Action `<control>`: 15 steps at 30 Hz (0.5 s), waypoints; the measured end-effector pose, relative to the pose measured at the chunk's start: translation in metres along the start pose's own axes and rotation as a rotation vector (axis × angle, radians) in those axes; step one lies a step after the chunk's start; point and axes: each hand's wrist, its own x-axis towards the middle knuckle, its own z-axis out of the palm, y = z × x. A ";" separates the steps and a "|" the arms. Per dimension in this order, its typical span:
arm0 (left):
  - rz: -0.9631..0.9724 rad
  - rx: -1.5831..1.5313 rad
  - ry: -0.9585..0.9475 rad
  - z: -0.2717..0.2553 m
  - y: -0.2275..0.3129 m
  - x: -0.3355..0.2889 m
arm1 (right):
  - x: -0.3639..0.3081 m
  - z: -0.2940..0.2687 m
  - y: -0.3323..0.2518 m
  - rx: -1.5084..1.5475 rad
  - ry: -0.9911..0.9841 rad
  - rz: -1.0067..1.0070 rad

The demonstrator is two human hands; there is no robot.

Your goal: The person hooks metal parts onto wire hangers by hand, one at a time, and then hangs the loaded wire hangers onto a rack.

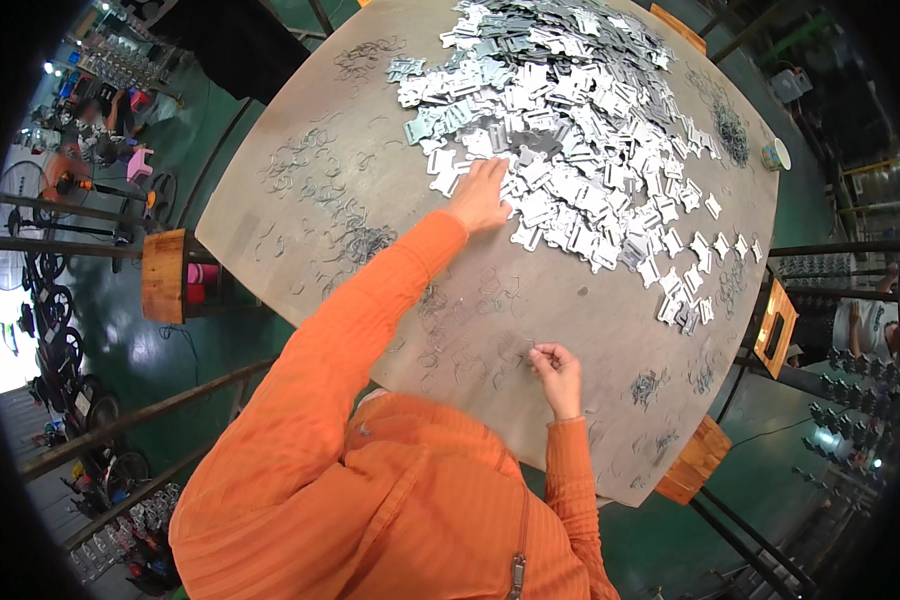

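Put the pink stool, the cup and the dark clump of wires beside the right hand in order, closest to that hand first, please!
From the right hand in the head view:
1. Dark clump of wires: on the table, just to the hand's right.
2. Cup: up at the table's right edge.
3. Pink stool: off the table, far left in the background.

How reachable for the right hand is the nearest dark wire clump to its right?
Probably yes: mostly bare tabletop separates the right hand from the wire clump, no metal plates intervene, though the fingertips seem to pinch a thin wire.
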 end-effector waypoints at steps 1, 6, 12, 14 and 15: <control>0.003 0.004 -0.006 0.001 0.002 0.003 | 0.007 -0.003 0.001 0.036 0.002 -0.012; -0.068 0.153 0.032 0.010 0.007 0.004 | 0.034 0.003 -0.022 0.023 -0.057 -0.058; -0.040 0.015 0.100 0.005 -0.010 -0.005 | 0.048 0.032 -0.040 -0.134 -0.162 -0.167; -0.106 -0.131 0.149 -0.013 -0.009 -0.021 | 0.044 0.045 -0.044 -0.175 -0.219 -0.162; -0.279 -0.488 0.133 -0.028 -0.004 -0.031 | 0.041 0.052 -0.043 -0.180 -0.230 -0.173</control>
